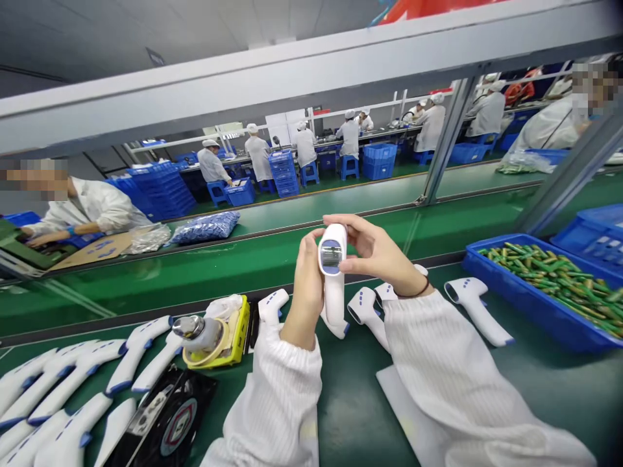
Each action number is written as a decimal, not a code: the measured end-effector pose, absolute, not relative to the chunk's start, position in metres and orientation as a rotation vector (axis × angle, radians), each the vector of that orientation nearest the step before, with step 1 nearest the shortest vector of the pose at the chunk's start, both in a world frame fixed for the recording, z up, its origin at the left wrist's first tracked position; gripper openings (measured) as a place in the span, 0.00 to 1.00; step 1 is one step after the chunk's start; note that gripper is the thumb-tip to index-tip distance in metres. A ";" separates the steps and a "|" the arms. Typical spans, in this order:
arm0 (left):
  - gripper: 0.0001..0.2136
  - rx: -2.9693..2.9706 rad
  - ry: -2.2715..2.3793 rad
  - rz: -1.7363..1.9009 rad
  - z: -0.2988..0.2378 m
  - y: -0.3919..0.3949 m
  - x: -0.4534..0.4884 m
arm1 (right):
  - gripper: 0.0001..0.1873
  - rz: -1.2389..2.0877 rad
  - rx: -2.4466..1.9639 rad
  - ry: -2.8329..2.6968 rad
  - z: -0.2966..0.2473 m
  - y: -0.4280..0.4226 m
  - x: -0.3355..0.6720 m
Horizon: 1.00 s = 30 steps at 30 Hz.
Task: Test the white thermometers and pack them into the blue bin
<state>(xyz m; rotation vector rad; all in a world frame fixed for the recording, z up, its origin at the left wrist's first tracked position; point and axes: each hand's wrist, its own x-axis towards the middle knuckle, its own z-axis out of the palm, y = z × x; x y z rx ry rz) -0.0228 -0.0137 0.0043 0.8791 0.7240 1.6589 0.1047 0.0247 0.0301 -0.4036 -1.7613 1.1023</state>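
Note:
Both hands hold up one white handheld thermometer (333,272) with a small screen facing me. My left hand (307,285) wraps its handle from the left side. My right hand (377,253) pinches the head from the top and right, fingers closed on it. Two similar white thermometers (366,310) lie on the green table just behind my right wrist, and another thermometer (474,308) lies further right.
Several white thermometers (63,389) lie in a row at the lower left. A yellow holder with a metal-tipped bottle (214,332) stands left of my arm. A blue bin of green batteries (549,285) sits at the right. A green conveyor belt (272,253) runs behind, with co-workers beyond.

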 end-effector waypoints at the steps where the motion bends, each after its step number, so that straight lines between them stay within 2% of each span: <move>1: 0.27 0.966 0.769 1.670 0.005 -0.017 -0.025 | 0.34 1.133 -0.392 -1.705 0.026 0.028 0.103; 3: 0.32 1.152 0.831 1.655 0.008 -0.024 -0.025 | 0.34 1.165 -0.393 -1.594 0.019 0.032 0.100; 9: 0.32 1.387 0.955 1.669 0.009 -0.030 -0.010 | 0.35 1.209 -0.358 -1.445 0.009 0.040 0.095; 15: 0.28 1.342 0.906 1.625 0.004 -0.023 -0.008 | 0.19 1.364 -0.372 -1.214 -0.001 0.047 0.086; 22: 0.27 1.435 0.984 1.628 0.007 -0.025 -0.005 | 0.14 1.556 -0.294 -1.005 -0.005 0.046 0.078; 30: 0.25 1.609 0.963 1.628 0.011 -0.033 -0.004 | 0.11 1.518 -0.307 -0.983 -0.002 0.045 0.080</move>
